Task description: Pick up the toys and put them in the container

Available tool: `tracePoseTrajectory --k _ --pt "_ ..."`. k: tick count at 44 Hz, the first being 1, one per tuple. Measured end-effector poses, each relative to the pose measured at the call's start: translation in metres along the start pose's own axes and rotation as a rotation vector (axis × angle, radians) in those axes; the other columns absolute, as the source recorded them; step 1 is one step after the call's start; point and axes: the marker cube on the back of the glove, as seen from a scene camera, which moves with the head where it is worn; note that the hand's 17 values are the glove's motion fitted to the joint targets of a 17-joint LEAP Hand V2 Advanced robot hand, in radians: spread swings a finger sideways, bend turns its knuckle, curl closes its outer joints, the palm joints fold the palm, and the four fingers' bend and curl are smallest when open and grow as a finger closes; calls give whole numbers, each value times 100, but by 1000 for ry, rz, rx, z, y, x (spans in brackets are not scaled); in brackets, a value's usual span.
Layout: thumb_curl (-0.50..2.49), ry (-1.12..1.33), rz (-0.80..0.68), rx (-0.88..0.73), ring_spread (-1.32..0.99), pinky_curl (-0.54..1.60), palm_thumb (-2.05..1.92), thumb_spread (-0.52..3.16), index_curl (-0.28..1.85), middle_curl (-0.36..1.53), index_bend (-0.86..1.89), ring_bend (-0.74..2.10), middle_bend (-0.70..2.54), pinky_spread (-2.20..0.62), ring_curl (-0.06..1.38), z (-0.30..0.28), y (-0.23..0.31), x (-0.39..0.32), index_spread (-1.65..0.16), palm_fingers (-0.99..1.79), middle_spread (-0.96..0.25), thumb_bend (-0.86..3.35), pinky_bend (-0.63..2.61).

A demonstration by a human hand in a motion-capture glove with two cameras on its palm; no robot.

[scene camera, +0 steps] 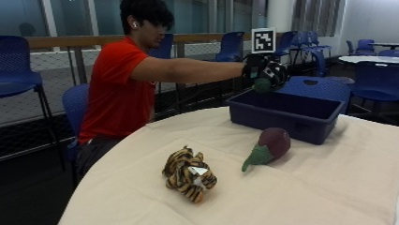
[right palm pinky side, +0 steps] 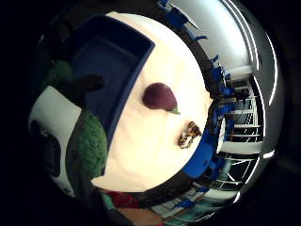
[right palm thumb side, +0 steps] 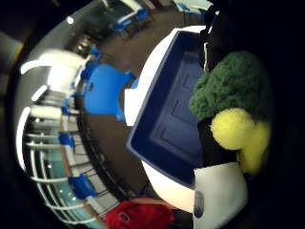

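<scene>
My gloved right hand (scene camera: 265,72) is stretched out above the near rim of the dark blue container (scene camera: 284,115), gripping a green and yellow plush toy (scene camera: 262,86). The thumb side palm view shows the toy's green fuzz (right palm thumb side: 228,86) and yellow parts (right palm thumb side: 232,128) close to the palm, over the container's empty floor (right palm thumb side: 174,124). On the white tablecloth (scene camera: 299,187) lie a purple eggplant toy (scene camera: 269,144) and a striped tiger toy (scene camera: 188,172), both apart from the hand. Both also show in the little finger side view: eggplant (right palm pinky side: 160,96), tiger (right palm pinky side: 189,133), container (right palm pinky side: 110,66).
The round table (scene camera: 124,197) has its edge near the tiger on the person's side. Blue chairs (scene camera: 18,65) stand behind the person and around other tables. The person's red shirt (scene camera: 115,93) is beside the table edge.
</scene>
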Motion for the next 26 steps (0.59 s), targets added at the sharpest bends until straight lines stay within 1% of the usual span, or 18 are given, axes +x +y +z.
tracePoseTrajectory --k 4,8,10,11,12,14,16,17,20,22,26 --pt "98 -61 28 16 -57 40 62 76 50 46 33 83 35 -44 46 7 -14 -13 -49 77 -45 24 98" --pt "100 46 21 12 -56 40 60 77 54 45 34 81 29 -43 47 19 -15 -5 -49 71 -44 23 99" --pt "100 47 7 -33 -53 42 56 82 55 43 30 78 19 -41 47 23 -11 -3 -49 56 -40 22 105" --pt "99 10 -2 -56 -51 41 53 87 56 42 29 76 14 -36 47 22 -8 -5 -50 37 -37 21 102" --pt "94 -28 -8 -75 -45 45 41 93 58 40 31 64 9 -29 44 22 -6 -5 -48 14 -33 14 106" --pt "88 -39 -17 -89 -36 48 31 101 59 40 29 57 10 -22 46 23 0 4 -46 -8 -27 8 113" --pt "81 14 -30 -81 -28 46 21 106 53 37 17 42 9 -16 40 26 7 20 -45 -28 -22 0 117" --pt "78 45 -34 -74 -24 45 16 108 51 36 14 36 8 -13 37 27 11 30 -44 -32 -19 -3 117" --pt "71 65 -14 -57 -17 43 6 112 45 32 12 27 7 -6 32 27 23 56 -43 -31 -15 -6 117" --pt "66 30 34 -53 -13 42 0 113 44 30 13 23 6 -3 30 26 32 69 -42 -30 -13 -7 117" --pt "59 39 146 -65 -7 41 -9 114 42 27 15 18 7 2 28 29 53 111 -41 -27 -10 -9 115"
